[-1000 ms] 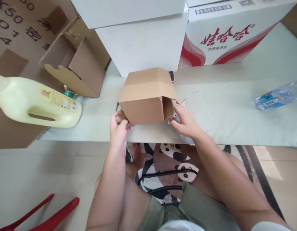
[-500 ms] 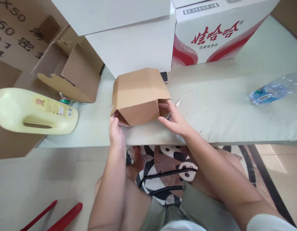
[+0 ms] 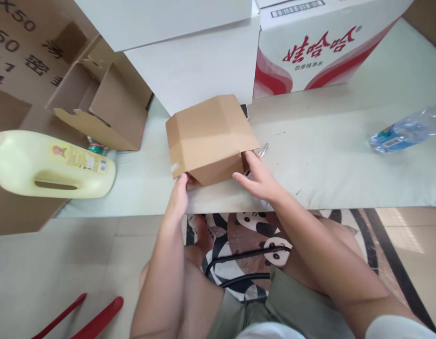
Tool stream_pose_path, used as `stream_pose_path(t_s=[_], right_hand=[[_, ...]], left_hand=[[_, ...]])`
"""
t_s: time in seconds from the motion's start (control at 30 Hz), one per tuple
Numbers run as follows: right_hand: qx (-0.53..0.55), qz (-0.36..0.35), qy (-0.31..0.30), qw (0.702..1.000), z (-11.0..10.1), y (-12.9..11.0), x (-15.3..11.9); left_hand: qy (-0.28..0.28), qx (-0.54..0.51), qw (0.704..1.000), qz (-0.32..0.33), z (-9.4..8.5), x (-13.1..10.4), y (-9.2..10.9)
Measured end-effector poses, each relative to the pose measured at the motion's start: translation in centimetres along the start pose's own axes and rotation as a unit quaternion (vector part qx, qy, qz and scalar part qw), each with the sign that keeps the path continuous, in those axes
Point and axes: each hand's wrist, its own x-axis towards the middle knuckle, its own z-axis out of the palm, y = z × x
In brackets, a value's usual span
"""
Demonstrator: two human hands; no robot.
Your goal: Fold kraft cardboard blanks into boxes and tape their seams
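Cardboard box (image 3: 211, 127) is on the bench (image 3: 331, 165), white carton (image 3: 197, 70) just behind it. Left hand (image 3: 177, 197) at box's front-left corner, fingertips under the top panel's edge; can't tell if that grip is pinching. Right hand (image 3: 260, 176) at its front-right corner: grip wide, thumb apart, fingers partly hidden. Risks: uneven push could skew box or crease panels; metal tool (image 3: 263, 149) just right of box could snag fingers; shoving box back could bump dark object (image 3: 244, 111) behind it.

The cardboard box (image 3: 211, 134) partly hides the left hand (image 3: 178, 200) and right hand (image 3: 263, 181).
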Motion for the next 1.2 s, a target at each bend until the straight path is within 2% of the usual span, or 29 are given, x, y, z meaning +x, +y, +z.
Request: stream_pose_path(t_s=[0.23, 0.37, 0.47, 0.57, 0.67, 0.8, 0.97, 1.07, 1.2], right_hand=[[0.034, 0.037, -0.025, 0.998, 0.5, 0.7, 0.0], [0.09, 0.033, 0.002, 0.995, 0.6, 0.9, 0.0], [0.127, 0.087, 0.048, 0.987, 0.3, 0.8, -0.1], [0.109, 0.132, 0.093, 0.981, -0.3, 0.6, -0.1], [0.063, 0.137, 0.119, 0.981, -0.6, 0.4, -0.1], [0.098, 0.128, 0.126, 0.979, -0.5, 0.0, -0.2], [0.246, 0.132, 0.165, 0.946, -0.7, -0.6, -0.1], [0.275, 0.143, 0.185, 0.932, -1.0, -0.8, -0.1], [0.28, 0.127, 0.228, 0.924, -1.2, -0.8, -0.6]], left_hand=[[-0.051, -0.035, 0.997, 0.055, 0.7, -0.4, 1.4], [-0.009, -0.099, 0.995, -0.001, 1.0, -0.6, 2.2], [0.021, -0.112, 0.993, -0.023, 1.1, -0.5, 2.6], [0.058, -0.091, 0.994, -0.029, 0.9, -0.5, 2.9], [0.085, -0.072, 0.993, -0.036, 0.7, -0.6, 3.0], [0.095, -0.084, 0.992, -0.023, 0.5, -0.8, 3.1], [0.109, -0.1, 0.989, 0.008, 0.3, -0.9, 3.1], [0.097, -0.095, 0.991, 0.01, 0.3, -1.2, 3.0], [0.099, -0.199, 0.973, 0.066, 0.4, -1.7, 3.0]])
